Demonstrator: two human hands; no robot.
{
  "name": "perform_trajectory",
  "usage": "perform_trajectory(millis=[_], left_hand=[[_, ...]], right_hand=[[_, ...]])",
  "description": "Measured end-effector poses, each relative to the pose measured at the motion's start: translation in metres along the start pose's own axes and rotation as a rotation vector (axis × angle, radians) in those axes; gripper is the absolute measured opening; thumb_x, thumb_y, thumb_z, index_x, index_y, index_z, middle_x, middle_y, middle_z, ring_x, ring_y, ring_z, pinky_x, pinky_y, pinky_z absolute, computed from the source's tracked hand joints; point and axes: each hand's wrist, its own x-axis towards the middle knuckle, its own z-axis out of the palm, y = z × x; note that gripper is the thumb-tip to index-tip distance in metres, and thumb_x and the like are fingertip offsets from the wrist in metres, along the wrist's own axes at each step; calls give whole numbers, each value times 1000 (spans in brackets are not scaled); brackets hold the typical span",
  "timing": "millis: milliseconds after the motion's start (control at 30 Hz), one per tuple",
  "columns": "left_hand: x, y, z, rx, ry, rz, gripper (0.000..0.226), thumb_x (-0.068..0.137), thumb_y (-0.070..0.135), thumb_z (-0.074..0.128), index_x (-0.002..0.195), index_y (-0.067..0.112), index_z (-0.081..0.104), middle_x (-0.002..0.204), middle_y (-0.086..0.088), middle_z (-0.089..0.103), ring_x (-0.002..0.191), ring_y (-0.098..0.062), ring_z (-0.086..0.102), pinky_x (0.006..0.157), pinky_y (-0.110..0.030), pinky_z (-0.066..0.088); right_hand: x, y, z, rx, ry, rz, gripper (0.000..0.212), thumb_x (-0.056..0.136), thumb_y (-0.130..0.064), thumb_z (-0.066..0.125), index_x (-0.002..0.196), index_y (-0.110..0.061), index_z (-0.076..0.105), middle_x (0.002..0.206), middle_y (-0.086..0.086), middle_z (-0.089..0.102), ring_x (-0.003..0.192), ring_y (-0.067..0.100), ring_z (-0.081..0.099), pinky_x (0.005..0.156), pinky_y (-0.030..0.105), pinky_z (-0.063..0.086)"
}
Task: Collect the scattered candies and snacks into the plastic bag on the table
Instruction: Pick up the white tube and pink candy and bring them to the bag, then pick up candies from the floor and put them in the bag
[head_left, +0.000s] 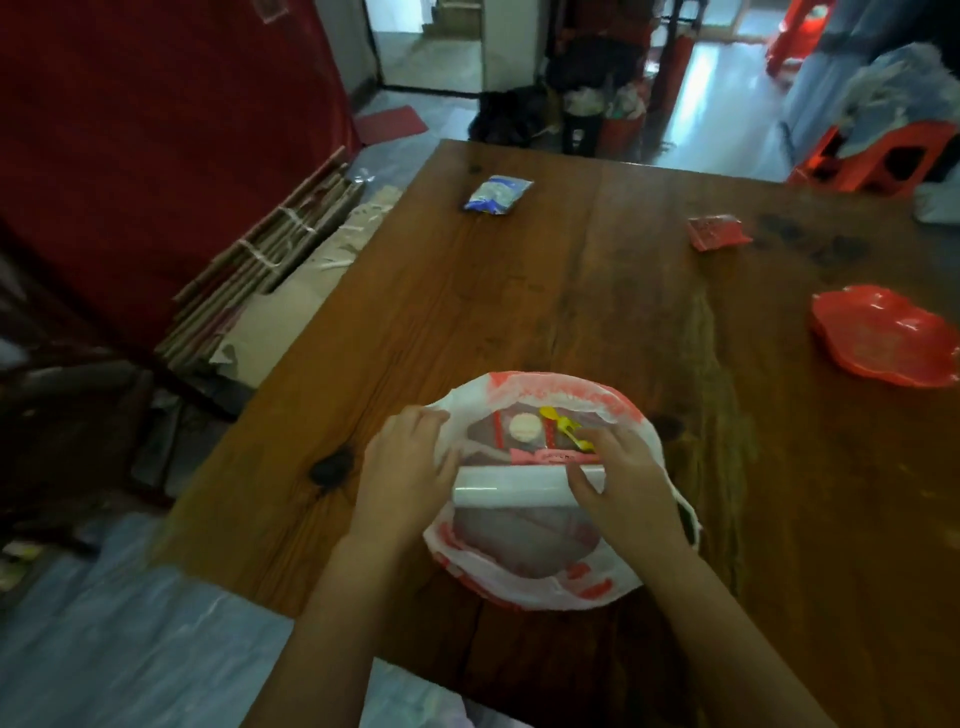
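Note:
A white plastic bag with red print (540, 582) lies open on the wooden table (519, 291) near its front edge. Inside I see a round pale candy (523, 427), a yellow wrapped candy (563, 427) and red wrappers. My left hand (410, 467) grips the bag's left rim. My right hand (623, 480) holds a white, roll-shaped packet (511, 487) across the bag's mouth. A blue-and-white snack packet (497, 194) lies at the far left of the table. A red snack packet (717, 232) lies at the far right.
A red plastic dish (885, 338) sits at the table's right edge. Bundled cardboard (270, 265) leans on the floor left of the table, against a red wall. A red stool (878, 158) stands beyond the far right corner.

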Motion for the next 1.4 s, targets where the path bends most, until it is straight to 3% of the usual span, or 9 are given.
perform_trajectory(millis=[200, 267, 367, 467, 567, 767, 967, 1167, 1400], left_hand=[[-77, -30, -28, 138, 211, -226, 28, 87, 27, 51, 108, 12, 60, 107, -9, 63, 96, -23, 58, 81, -36, 46], [-109, -40, -32, 138, 250, -350, 35, 85, 30, 42, 104, 8, 61, 102, -12, 64, 90, -27, 61, 76, -40, 51], [-157, -52, -36, 178, 302, -513, 39, 84, 31, 39, 101, 5, 63, 99, -14, 66, 87, -31, 63, 73, -41, 53], [-206, -54, -43, 230, 360, -642, 40, 83, 31, 39, 100, 5, 64, 98, -13, 67, 87, -33, 63, 72, -41, 52], [-266, -50, -48, 262, 435, -788, 40, 83, 31, 38, 99, 5, 64, 97, -13, 68, 85, -34, 64, 69, -41, 52], [-401, -33, -36, 272, 527, -1050, 42, 81, 32, 37, 96, 4, 65, 94, -14, 68, 80, -36, 63, 64, -43, 52], [-553, 7, -13, 233, 671, -1281, 43, 79, 33, 37, 95, 4, 65, 95, -14, 68, 81, -36, 63, 69, -44, 51], [-708, 69, 19, 232, 805, -1604, 43, 78, 33, 38, 97, 4, 65, 94, -15, 67, 81, -37, 63, 69, -44, 51], [-800, 81, 35, 195, 978, -1806, 40, 80, 29, 40, 97, 1, 64, 94, -16, 67, 82, -35, 62, 70, -41, 49]], right_hand=[[11, -48, 36, -85, -237, -383, 36, 78, -34, 56, 105, -10, 62, 103, 12, 69, 95, 30, 64, 85, 39, 48], [7, -66, 50, -103, -325, -467, 36, 79, -30, 64, 108, -10, 60, 107, 12, 67, 99, 28, 62, 90, 35, 43], [-7, -95, 69, 13, -356, -573, 35, 68, -18, 78, 98, -8, 64, 92, 11, 70, 85, 25, 66, 80, 30, 42], [-28, -119, 80, 143, -455, -680, 30, 76, -19, 70, 105, -12, 62, 100, 8, 67, 95, 24, 62, 80, 33, 47], [-63, -141, 84, 197, -489, -807, 28, 76, -18, 67, 103, -12, 61, 98, 7, 67, 91, 24, 62, 74, 35, 51], [-169, -163, 86, 208, -657, -1003, 30, 77, -25, 60, 104, -11, 61, 101, 8, 66, 95, 27, 61, 78, 39, 54], [-307, -175, 73, 200, -777, -1132, 33, 75, -28, 56, 103, -11, 63, 99, 9, 67, 95, 30, 62, 81, 42, 52], [-459, -215, 59, 175, -1074, -1373, 37, 81, -29, 52, 111, -9, 59, 111, 12, 63, 106, 32, 56, 90, 40, 44], [-571, -264, 72, 203, -1168, -1588, 33, 71, -21, 58, 97, -2, 65, 94, 18, 68, 87, 36, 64, 79, 42, 50]])
